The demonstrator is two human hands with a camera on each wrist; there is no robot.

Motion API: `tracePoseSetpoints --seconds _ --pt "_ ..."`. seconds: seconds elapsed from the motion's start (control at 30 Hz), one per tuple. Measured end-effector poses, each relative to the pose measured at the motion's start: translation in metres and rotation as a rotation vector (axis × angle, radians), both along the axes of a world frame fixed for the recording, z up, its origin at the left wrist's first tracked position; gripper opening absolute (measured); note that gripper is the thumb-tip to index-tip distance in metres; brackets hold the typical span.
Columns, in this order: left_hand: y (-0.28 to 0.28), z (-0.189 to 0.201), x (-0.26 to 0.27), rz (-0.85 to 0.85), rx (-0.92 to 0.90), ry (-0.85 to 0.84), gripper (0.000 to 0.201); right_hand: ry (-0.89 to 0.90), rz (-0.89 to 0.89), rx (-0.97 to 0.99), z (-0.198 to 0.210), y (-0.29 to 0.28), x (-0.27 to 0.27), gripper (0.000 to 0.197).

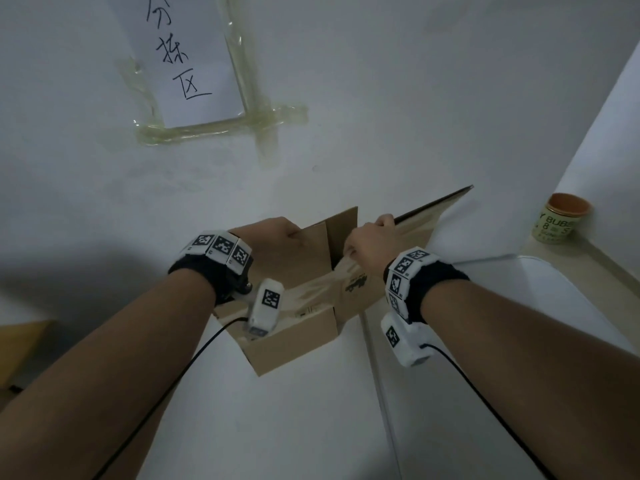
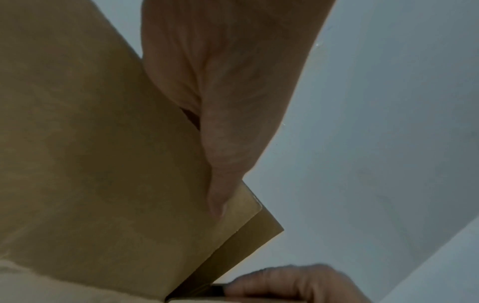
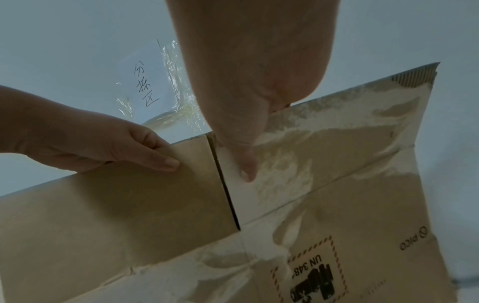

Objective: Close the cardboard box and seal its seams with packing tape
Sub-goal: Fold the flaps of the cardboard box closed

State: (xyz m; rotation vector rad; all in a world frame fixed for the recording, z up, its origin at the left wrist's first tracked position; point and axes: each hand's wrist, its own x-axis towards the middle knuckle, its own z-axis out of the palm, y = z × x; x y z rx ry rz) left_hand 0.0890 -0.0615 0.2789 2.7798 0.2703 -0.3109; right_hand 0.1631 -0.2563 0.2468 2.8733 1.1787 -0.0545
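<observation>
A brown cardboard box (image 1: 294, 336) sits on the white table in front of me, its flaps raised. My left hand (image 1: 273, 233) grips the top edge of the left flap (image 1: 304, 258), thumb on its face and fingers behind; the same flap (image 3: 116, 205) and hand (image 3: 103, 147) show in the right wrist view. My right hand (image 1: 369, 237) pinches the top edge of the right flap (image 1: 415, 223), whose surface (image 3: 337, 147) bears torn tape patches. The two flaps meet at a narrow dark gap. In the left wrist view my thumb (image 2: 220, 184) lies on cardboard (image 2: 90, 164).
A paper sign (image 1: 183, 53) with handwritten characters is taped to the table at the far left. A roll of tape (image 1: 559, 218) stands on a ledge at the right. Another cardboard piece (image 1: 20, 348) shows at the left edge. A seam runs through the table on the right.
</observation>
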Motion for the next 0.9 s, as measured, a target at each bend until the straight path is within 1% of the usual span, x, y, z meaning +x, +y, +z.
tracePoseSetpoints --seconds 0.03,0.1,0.13,0.17,0.2,0.27,0.33,0.4,0.47,0.53,0.67,0.77,0.83,0.9 --pt "-0.001 0.002 -0.001 0.015 -0.024 0.025 0.043 0.008 -0.008 -0.020 0.001 0.005 0.001 0.039" --pt "-0.008 0.008 -0.001 0.092 -0.094 0.102 0.071 0.028 -0.007 -0.043 0.004 0.012 -0.001 0.038" --pt "-0.011 0.010 0.001 0.138 -0.083 0.137 0.079 0.033 -0.004 -0.048 0.008 0.013 -0.004 0.037" --pt "-0.012 0.011 0.003 0.164 -0.035 0.160 0.082 0.036 0.001 -0.046 0.010 0.014 -0.006 0.036" --pt "-0.013 0.010 0.005 0.150 0.024 0.180 0.079 0.035 0.002 -0.050 0.013 0.014 -0.009 0.035" --pt "-0.008 0.006 0.010 0.078 0.123 0.212 0.061 0.052 -0.018 -0.077 0.020 0.014 -0.016 0.033" --pt "-0.004 0.003 0.012 0.050 0.174 0.191 0.048 0.079 -0.051 -0.103 0.023 0.013 -0.019 0.031" --pt "-0.002 0.001 0.013 0.078 0.180 0.152 0.043 0.097 -0.076 -0.117 0.025 0.009 -0.021 0.030" --pt "0.000 0.005 0.012 0.109 0.170 0.112 0.042 0.107 -0.092 -0.121 0.027 0.005 -0.024 0.027" --pt "0.007 0.012 0.009 0.200 0.100 0.074 0.041 0.088 -0.092 -0.169 0.033 0.002 -0.027 0.026" --pt "0.033 0.020 -0.004 0.475 -0.283 0.029 0.044 0.021 -0.118 -0.370 0.057 0.008 -0.035 0.030" --pt "0.033 0.015 -0.025 0.621 -0.463 0.062 0.047 -0.031 -0.119 -0.453 0.070 0.006 -0.037 0.015" --pt "0.022 0.013 -0.043 0.671 -0.548 0.112 0.046 -0.048 -0.121 -0.489 0.073 0.002 -0.036 0.030" --pt "0.017 0.010 -0.058 0.695 -0.566 0.142 0.049 -0.003 -0.120 -0.497 0.074 -0.006 -0.038 0.040"
